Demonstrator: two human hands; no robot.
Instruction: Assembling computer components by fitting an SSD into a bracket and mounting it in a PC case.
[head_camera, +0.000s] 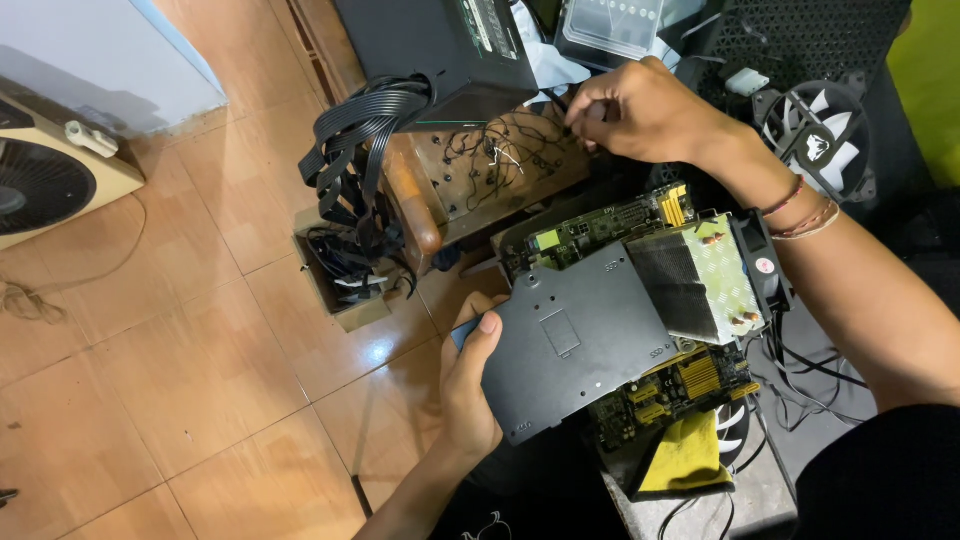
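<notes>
Gripping the near edge of a dark metal plate (570, 345), the left hand (470, 385) is clamped on it, thumb on top and fingers underneath, holding it tilted over the tiled floor (200, 360). That plate lies against a green motherboard (640, 300), whose finned cooler (700, 280) sits just beside the plate's far edge. Beyond the motherboard, the right hand (640, 110) has its fingertips drawn together, pinching at something small among thin wires on a wooden stool (500, 165); what it holds is too small to tell. A black power supply (440, 45) rests past the stool, its flat cables (355, 140) draping down beside it. A yellow cloth (690, 455) lies just below the motherboard. Judging from this, the plate wants a steady, level hold so the board does not slip while the other hand is busy away from it.
</notes>
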